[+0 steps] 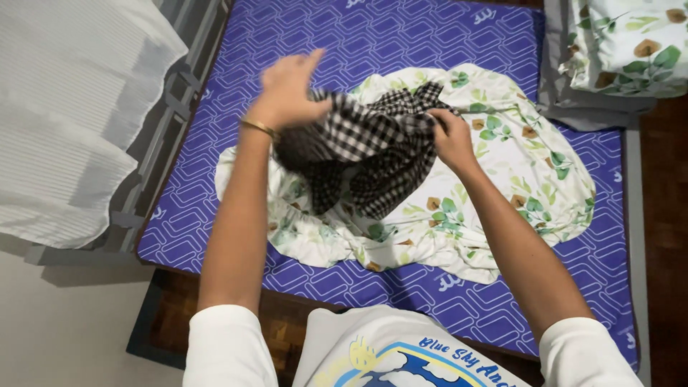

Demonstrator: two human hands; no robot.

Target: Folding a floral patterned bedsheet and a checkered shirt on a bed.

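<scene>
One black-and-white checked cloth (365, 154) is gripped by the left hand (290, 89) and right hand (451, 136) above one leaf-printed sheet (516, 165), spread on the blue patterned mattress (401, 43); a folded stack (609, 57) sits beyond the sheet.

A blue mattress (401, 43) with a pale geometric pattern fills the middle of the frame, and a crumpled white sheet (530, 165) printed with green and brown leaves lies on it. At the upper right sits a stack of bedding (616, 50) — leaf-print cloth over grey. At the left hangs a white ribbed curtain (64, 122) — below it, pale floor (64, 322).
</scene>
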